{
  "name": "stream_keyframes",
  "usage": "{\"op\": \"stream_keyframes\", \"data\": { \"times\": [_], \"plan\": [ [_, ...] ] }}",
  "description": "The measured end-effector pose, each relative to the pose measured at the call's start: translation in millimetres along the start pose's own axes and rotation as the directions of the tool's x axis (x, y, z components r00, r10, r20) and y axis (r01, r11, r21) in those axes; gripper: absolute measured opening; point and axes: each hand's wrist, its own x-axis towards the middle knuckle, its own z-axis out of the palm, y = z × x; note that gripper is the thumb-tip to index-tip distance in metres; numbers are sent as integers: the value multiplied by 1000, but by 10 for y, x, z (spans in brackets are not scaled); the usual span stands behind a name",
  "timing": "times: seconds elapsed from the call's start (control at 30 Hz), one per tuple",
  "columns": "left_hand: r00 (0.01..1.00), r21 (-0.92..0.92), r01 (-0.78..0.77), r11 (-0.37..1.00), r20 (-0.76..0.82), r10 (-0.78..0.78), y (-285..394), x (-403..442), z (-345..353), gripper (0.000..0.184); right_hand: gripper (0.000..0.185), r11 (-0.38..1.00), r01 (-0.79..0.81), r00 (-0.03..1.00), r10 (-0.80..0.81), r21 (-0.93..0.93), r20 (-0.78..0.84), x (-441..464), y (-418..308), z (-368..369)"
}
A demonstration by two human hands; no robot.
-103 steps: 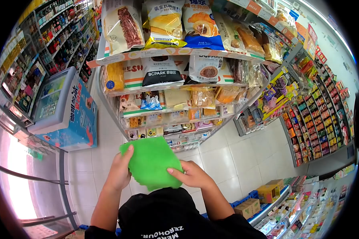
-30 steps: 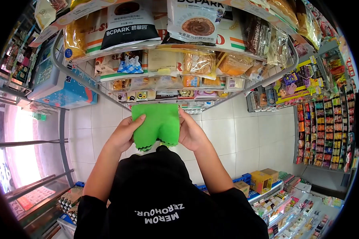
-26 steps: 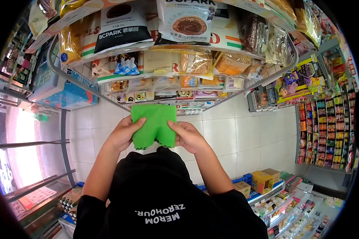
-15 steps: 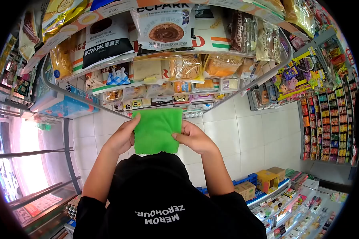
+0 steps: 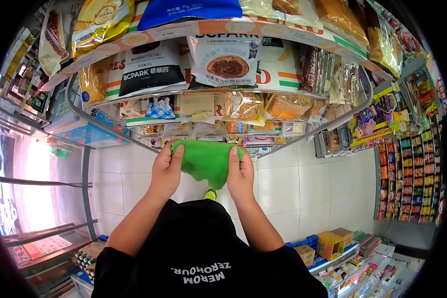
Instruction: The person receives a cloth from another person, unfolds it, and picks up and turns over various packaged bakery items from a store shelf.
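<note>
Stretched between both hands is a green cloth point(image 5: 203, 160), its lower edge hanging loose and uneven. My left hand point(image 5: 167, 166) pinches the cloth's upper left corner, thumb on top. On the other side my right hand point(image 5: 240, 170) grips the upper right corner, its thumb also over the fabric. The cloth hangs in front of a wire-edged shelf rack point(image 5: 303, 130), below the packaged bread. Closest above the hands are the lower tiers, with a wrapped round bun point(image 5: 244, 105) and an orange-filled bread pack point(image 5: 289, 106). A yellow-green shoe point(image 5: 211, 193) shows under the cloth.
Upper tiers hold a black-and-white BCPARK bag point(image 5: 151, 69), a chocolate bread bag point(image 5: 225, 62) and a blue bag point(image 5: 188, 11). Snack racks point(image 5: 407, 174) stand to the right. Cardboard boxes point(image 5: 331, 244) sit behind at lower right. A blue chest point(image 5: 87, 128) is at left.
The cloth has gone from lying flat and square to being held along its top edge, sagging. Both hands have turned more upright, and the shelf sits lower in view.
</note>
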Motion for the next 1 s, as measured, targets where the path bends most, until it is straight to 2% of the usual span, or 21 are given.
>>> {"op": "stream_keyframes", "data": {
  "times": [0.03, 0.13, 0.17, 0.23, 0.33, 0.37, 0.47, 0.57, 0.67, 0.7, 0.8, 0.87, 0.9, 0.93, 1.0],
  "plan": [
    [999, -26, 3, 1000, -35, -3, 10, 20, 32, 28, 30, 986, 111, 993, -115, -124, -20, 23, 47, 49],
    [993, 3, -4, 1000, -122, 4, 88, 106, 38, 27, 30, 946, 170, 984, -178, -274, -2, 26, -40, 239],
    [990, 69, -33, 997, -137, 43, 119, 113, 24, 26, 26, 913, 209, 977, -209, -350, 38, 46, -65, 264],
    [979, 202, -89, 975, -163, 123, 180, 134, -20, 24, 26, 874, 184, 983, -168, -449, 77, 67, -212, 293],
    [977, 528, -104, 843, -103, 185, 185, 90, -150, 23, 24, 842, 154, 988, -116, -518, 105, 121, -348, 326],
    [977, 518, -100, 850, -112, 183, 217, 102, -169, 22, 24, 837, 146, 988, -100, -527, 114, 145, -361, 351],
    [975, 450, -104, 887, -129, 180, 337, 98, -240, 23, 24, 985, 16, 964, 31, -174, 266, 189, -177, 411],
    [972, 345, -163, 924, -104, 210, 425, 38, -311, 27, 25, 999, 24, 879, -10, -22, 476, 98, -57, 556],
    [983, 255, -4, 967, -177, 51, 521, 15, -457, 25, 26, 962, -135, 744, 255, -236, 617, 44, -269, 712],
    [979, 265, 0, 964, -198, 54, 515, 22, -518, 25, 24, 958, -152, 750, 271, -241, 604, 45, -256, 738],
    [966, 331, -25, 943, -235, 108, 495, -3, -712, 24, 34, 796, 214, 656, 313, -566, 687, 67, -503, 738],
    [960, 414, -86, 906, -208, 186, 527, -65, -812, 23, 32, 748, 288, 620, 330, -598, 712, -18, -683, 833],
    [958, 444, -136, 886, -169, 232, 554, -79, -917, 21, 30, 760, 314, 593, 311, -569, 743, -46, -697, 833],
    [961, 433, -143, 890, -155, 229, 589, -105, -1066, 20, 33, 811, 373, 528, 215, -452, 822, -59, -734, 819],
    [963, 409, -167, 897, -127, 237, 633, -134, -1437, 19, 30, 891, 321, 492, 133, -322, 860, -45, -846, 825]
  ]
}}
